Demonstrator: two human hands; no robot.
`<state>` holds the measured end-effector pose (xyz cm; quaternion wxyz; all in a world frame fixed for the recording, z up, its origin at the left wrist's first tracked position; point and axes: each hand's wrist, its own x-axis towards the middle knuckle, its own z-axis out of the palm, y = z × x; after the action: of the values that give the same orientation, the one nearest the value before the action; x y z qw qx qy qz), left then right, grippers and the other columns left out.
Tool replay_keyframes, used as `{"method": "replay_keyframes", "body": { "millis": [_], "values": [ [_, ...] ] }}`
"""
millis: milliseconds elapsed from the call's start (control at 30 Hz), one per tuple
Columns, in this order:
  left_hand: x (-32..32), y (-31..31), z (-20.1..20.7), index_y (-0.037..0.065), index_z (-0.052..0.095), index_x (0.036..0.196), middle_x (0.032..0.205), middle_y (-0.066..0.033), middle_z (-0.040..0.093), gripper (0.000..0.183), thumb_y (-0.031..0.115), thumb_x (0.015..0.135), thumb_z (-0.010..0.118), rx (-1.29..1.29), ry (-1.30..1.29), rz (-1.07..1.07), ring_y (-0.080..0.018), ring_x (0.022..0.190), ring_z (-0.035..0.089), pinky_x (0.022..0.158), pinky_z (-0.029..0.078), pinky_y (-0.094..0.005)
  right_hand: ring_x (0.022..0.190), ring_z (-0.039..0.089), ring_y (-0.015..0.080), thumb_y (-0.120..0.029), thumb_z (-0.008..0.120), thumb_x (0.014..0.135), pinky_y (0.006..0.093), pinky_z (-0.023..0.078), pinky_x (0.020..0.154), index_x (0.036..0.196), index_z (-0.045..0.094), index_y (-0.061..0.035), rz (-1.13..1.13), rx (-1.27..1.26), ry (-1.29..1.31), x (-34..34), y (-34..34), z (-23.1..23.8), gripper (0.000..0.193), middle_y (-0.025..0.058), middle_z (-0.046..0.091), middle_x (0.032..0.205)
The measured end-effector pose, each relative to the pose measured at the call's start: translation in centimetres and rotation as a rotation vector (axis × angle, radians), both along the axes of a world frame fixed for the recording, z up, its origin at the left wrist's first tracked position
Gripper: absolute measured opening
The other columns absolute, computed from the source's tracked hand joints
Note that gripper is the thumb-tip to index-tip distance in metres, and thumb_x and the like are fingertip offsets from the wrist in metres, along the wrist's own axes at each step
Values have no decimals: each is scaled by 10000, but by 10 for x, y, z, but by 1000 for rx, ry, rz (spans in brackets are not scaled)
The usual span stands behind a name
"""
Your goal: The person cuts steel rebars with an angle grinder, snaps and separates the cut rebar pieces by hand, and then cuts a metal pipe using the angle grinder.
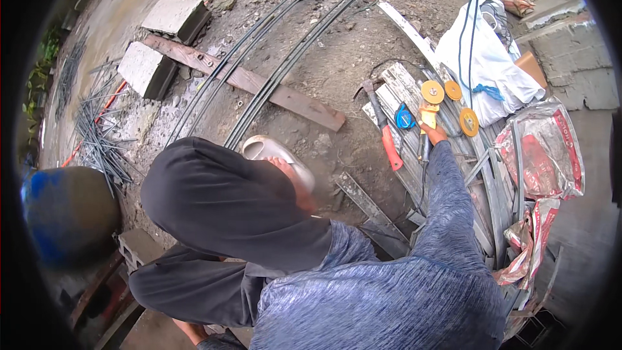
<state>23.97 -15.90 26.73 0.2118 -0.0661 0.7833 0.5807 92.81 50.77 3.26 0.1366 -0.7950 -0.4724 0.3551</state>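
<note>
yellow plastic shows at the body of the grinder [428, 116], over on this person's right, above a pile of pale, worn strips [396, 84]. the right hand [435, 132] has its fingers wrapped around it, arm stretched out straight. one yellow disc [433, 91] sits at the tool's head; two more lie just beside it, on the right. as for the left hand, bare skin shows near the lower edge, but i cannot tell if it is that hand or a foot, nor how its fingers stand.

left of the grinder, a blue tape measure [405, 116] lies near the red-handled hammer [389, 142]. beyond the discs slumps a white sack [470, 58], and nearer, a torn red-and-white bag [541, 155]. across the dirt, long dark rods [285, 68] cross a brown plank [304, 106], with two grey blocks [146, 70] by its far end.
</note>
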Motion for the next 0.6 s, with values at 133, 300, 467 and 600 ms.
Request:
{"method": "replay_keyframes", "body": {
  "millis": [133,300,467,600],
  "values": [
    [-9,-9,3,-75,517,1406,1350,-175,628,539,252,992,625,-78,30,-27,-282,1137,657,958,555,-410,863,731,289,-412,859,715,392,543,795,1065,756,32,47,7,-46,-13,11,11,574,170,763,954],
    [-33,14,19,-8,541,1405,1305,-130,657,474,317,1060,549,-107,182,-88,-236,1138,649,938,541,-362,723,714,251,-314,845,744,366,538,682,1014,735,28,-153,2,225,-19,1,30,448,129,731,827],
    [-62,89,94,71,531,1410,1212,-53,672,440,304,1049,627,-168,483,192,-135,1022,645,832,529,-288,641,701,212,-391,742,899,339,620,577,1052,625,42,-185,23,857,-90,-36,101,473,131,677,779],
    [-43,175,165,32,521,1429,1278,-86,667,468,295,1055,623,-135,828,4,-158,1095,654,949,515,-302,688,714,207,-409,685,940,318,624,592,1135,591,64,16,198,1041,-151,-54,159,521,139,688,884]
  ]
}}
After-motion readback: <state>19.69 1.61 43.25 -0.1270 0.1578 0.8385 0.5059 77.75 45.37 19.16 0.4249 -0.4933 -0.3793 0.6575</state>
